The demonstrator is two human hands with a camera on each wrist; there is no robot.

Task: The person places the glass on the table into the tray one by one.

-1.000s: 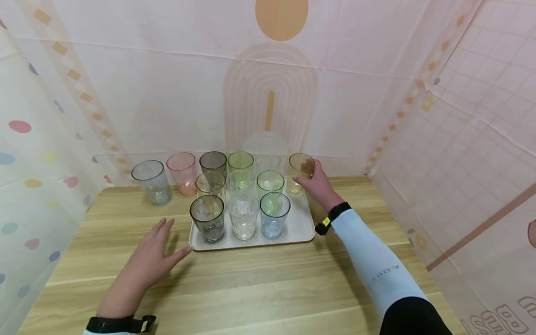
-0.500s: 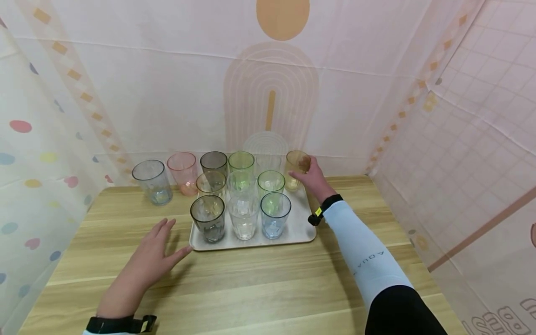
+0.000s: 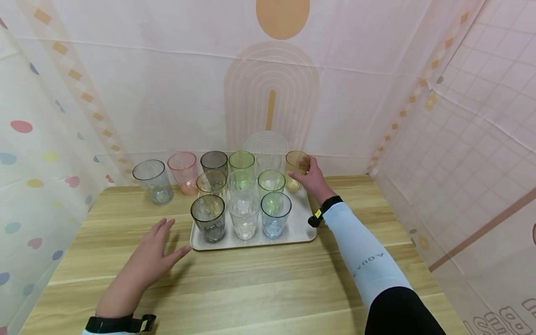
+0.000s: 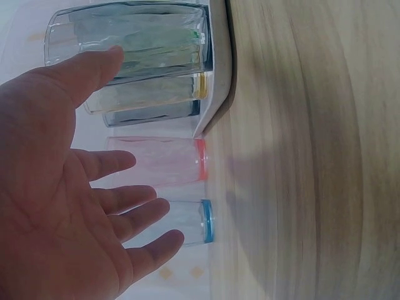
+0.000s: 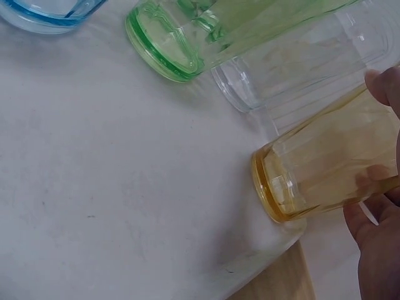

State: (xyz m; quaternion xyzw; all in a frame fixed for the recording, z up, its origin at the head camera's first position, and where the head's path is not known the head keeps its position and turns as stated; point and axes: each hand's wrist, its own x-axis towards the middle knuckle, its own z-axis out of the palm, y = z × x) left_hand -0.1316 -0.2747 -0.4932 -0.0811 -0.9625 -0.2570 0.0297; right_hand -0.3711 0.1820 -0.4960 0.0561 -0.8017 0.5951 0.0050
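Observation:
My right hand [image 3: 315,180] grips an amber glass [image 3: 292,167] between thumb and fingers at the back right corner of a white tray [image 3: 299,225]. In the right wrist view, the base of this upright glass is right at the tray surface, beside a clear glass [image 5: 275,78] and a green glass [image 5: 187,47]. My left hand [image 3: 151,253] hovers with fingers spread and holds nothing, its thumb tip near the tray's front left corner. Closest to that thumb is a smoky grey glass [image 3: 209,218] on the tray.
A clear glass [image 3: 244,218] and a blue glass [image 3: 275,216] share the tray's front row. Several more glasses stand behind them. Left of the tray, a pink glass [image 3: 183,174] and a bluish glass [image 3: 154,184] stand on the wooden table [image 3: 259,288]. A curtain backdrop [image 3: 167,102] closes the back.
My right hand has moved the amber glass slightly left toward the back row, then held nearly still for the last half second. The left hand has stayed in place.

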